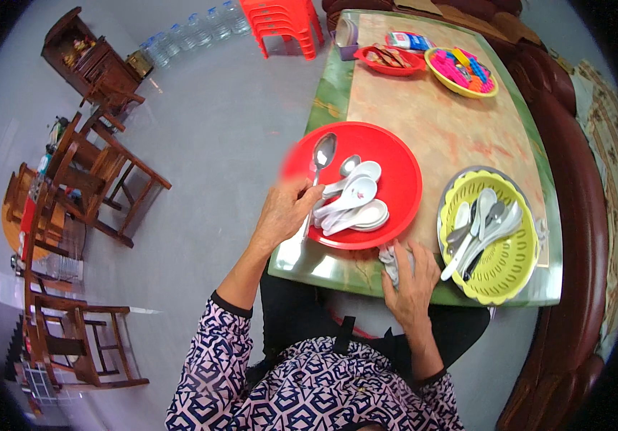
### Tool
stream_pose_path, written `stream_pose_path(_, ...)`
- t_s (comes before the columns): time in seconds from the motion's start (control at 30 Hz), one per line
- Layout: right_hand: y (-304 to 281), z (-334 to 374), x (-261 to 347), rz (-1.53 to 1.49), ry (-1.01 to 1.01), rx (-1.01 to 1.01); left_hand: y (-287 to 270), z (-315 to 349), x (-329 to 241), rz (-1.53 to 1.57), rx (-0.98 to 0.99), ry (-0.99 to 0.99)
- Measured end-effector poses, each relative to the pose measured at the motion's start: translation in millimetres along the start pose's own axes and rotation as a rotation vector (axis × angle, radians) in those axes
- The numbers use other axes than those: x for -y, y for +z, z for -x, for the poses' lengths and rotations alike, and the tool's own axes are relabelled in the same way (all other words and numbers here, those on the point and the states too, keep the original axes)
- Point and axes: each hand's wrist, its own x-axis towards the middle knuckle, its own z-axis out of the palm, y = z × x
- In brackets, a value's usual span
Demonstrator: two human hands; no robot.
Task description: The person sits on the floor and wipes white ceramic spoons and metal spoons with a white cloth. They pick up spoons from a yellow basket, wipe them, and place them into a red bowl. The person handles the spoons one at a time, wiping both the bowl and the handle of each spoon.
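A large metal spoon is pinched in my left hand, its bowl pointing away from me over the left part of a round red tray. Several white soup spoons lie in a pile on that tray, with a smaller metal spoon just beyond them. Close to the table's front edge, my right hand rests with its fingers curled on a crumpled greyish cloth. To its right stands a yellow-green basket with white, metal and dark-handled spoons inside.
At the far end of the marbled table are a red dish, a yellow bowl of colourful plastic pieces and a blue-white packet. A brown leather sofa lines the right. Wooden chairs and red stools stand beyond.
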Motion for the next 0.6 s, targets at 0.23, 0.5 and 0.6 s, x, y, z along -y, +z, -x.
stream_pose_path(0.23,11.0,-20.8,21.1,-0.239,-0.160,-0.150,2.4,-41.3,15.1,-0.191,-0.026,0.026)
stream_pose_path(0.5,29.4,-70.3,40.1,-0.276,-0.230,-0.001,23.1,-68.3,30.8,-0.352,0.037,0.057)
stream_pose_path(0.6,34.1,-73.1,38.6,-0.295,-0.247,0.063,28.4,-72.9,32.7,-0.354,0.098,0.074)
